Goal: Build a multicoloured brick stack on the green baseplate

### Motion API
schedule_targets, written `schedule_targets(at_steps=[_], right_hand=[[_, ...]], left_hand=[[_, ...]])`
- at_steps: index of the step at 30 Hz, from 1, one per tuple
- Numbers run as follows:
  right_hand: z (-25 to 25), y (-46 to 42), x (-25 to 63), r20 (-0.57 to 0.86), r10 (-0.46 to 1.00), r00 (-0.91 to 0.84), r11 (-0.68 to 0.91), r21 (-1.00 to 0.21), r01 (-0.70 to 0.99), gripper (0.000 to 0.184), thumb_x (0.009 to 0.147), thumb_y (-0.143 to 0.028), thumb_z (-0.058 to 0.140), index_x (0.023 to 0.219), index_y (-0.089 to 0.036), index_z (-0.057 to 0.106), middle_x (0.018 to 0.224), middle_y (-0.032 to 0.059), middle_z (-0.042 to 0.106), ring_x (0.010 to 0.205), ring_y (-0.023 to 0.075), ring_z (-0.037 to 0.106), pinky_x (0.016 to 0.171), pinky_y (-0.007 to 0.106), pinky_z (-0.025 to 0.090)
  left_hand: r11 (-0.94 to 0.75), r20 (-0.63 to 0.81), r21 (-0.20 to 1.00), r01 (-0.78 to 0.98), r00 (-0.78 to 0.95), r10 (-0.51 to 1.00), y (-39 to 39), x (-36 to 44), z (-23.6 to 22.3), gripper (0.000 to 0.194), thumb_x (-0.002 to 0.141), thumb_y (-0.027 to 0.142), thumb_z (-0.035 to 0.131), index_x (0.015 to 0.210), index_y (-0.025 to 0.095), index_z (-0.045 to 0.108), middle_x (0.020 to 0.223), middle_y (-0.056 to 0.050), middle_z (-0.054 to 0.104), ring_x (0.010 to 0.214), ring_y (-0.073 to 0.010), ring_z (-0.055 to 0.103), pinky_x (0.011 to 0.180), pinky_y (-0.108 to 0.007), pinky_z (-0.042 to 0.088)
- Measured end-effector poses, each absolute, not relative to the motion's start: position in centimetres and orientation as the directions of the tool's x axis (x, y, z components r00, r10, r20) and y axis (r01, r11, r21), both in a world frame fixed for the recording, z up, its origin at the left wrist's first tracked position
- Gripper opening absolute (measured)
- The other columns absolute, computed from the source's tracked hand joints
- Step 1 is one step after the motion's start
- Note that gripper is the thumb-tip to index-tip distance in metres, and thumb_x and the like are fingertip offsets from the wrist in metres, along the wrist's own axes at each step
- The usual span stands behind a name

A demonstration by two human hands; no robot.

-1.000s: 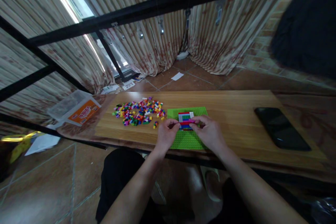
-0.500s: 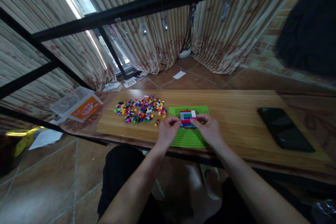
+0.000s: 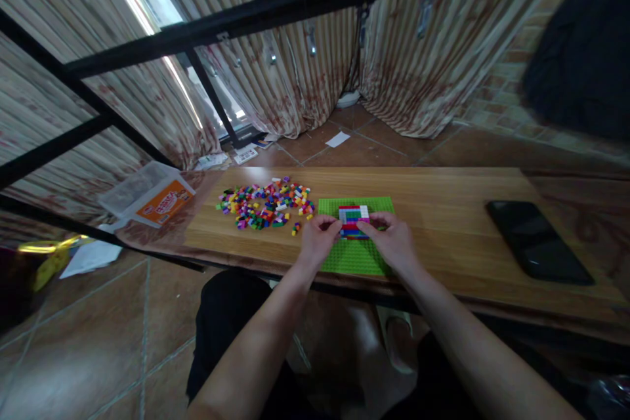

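Observation:
A small build of toy bricks [image 3: 353, 216] in red, white, blue and pink sits on a green baseplate [image 3: 357, 261] on the wooden board. At its left front corner is my left hand [image 3: 317, 236], thumb and forefinger closed against the bricks. My right hand [image 3: 388, 236] grips the build's right side, with the thumb on the front part and the fingers behind. The fingertips hide parts of the side walls. Whether a loose brick is between the fingers cannot be made out.
Loose bricks [image 3: 266, 205] of many colours lie spread left of the baseplate. A clear plastic box [image 3: 140, 190] with an orange label stands beyond them. On the right rests a black phone [image 3: 539, 241]. A dark metal rail [image 3: 305, 3] crosses in front of the curtains.
The view has shifted very slightly. Both hands stay at the brick build in nearly the same pose.

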State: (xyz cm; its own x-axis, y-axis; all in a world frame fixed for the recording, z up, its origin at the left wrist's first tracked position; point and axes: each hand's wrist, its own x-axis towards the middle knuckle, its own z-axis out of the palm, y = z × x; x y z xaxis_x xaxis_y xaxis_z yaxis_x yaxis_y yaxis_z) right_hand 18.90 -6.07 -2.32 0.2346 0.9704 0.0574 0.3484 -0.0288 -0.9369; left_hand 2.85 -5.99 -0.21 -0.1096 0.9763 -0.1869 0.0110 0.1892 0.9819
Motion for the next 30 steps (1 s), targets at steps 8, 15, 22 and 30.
schedule_targets(at_steps=[8,15,22,30], right_hand=[[-2.9,-5.7,18.9,0.04,0.968,0.246,-0.035,-0.955,0.293,0.046,0.065,-0.056,0.072,0.088,-0.016,0.072,0.081,0.0084,0.072,0.071,0.0204,0.063,0.066,0.033,0.048],[-1.4,-6.1,19.7,-0.159,0.952,0.261,-0.147,-0.987,-0.064,0.051,0.066,-0.065,0.067,0.077,-0.015,0.066,0.071,0.0056,0.067,0.047,0.0088,0.047,0.042,0.023,0.038],[-1.1,-6.1,19.8,-0.157,0.954,0.257,-0.139,-0.987,-0.086,0.048,0.065,-0.061,0.068,0.076,-0.015,0.065,0.07,0.0057,0.068,0.046,0.0089,0.048,0.042,0.023,0.039],[-2.0,-6.1,20.1,-0.193,0.95,0.245,-0.186,-0.981,-0.051,0.043,0.066,-0.052,0.07,0.084,-0.014,0.07,0.075,0.0074,0.07,0.048,0.0098,0.05,0.045,0.025,0.042]], left_hand=[[0.226,-0.23,0.973,-0.048,-0.118,0.966,-5.9,3.2,0.0,0.011,0.072,0.023,0.07,0.07,0.015,0.062,0.058,0.003,0.061,0.05,-0.0087,0.055,0.056,-0.023,0.049],[0.18,-0.195,0.977,-0.111,-0.153,0.969,-7.2,1.6,0.0,0.021,0.073,0.034,0.07,0.07,0.014,0.063,0.064,0.002,0.06,0.053,-0.007,0.054,0.056,-0.02,0.046],[0.174,-0.172,0.985,-0.016,-0.275,0.946,-9.5,-3.8,0.2,0.029,0.063,0.038,0.076,0.074,0.014,0.065,0.062,0.003,0.061,0.054,-0.0071,0.053,0.056,-0.02,0.043],[0.208,-0.031,0.917,0.34,-0.46,0.887,-10.5,-11.6,-0.8,0.019,0.075,0.03,0.063,0.088,0.016,0.067,0.068,-0.001,0.067,0.062,-0.0148,0.063,0.062,-0.025,0.048]])
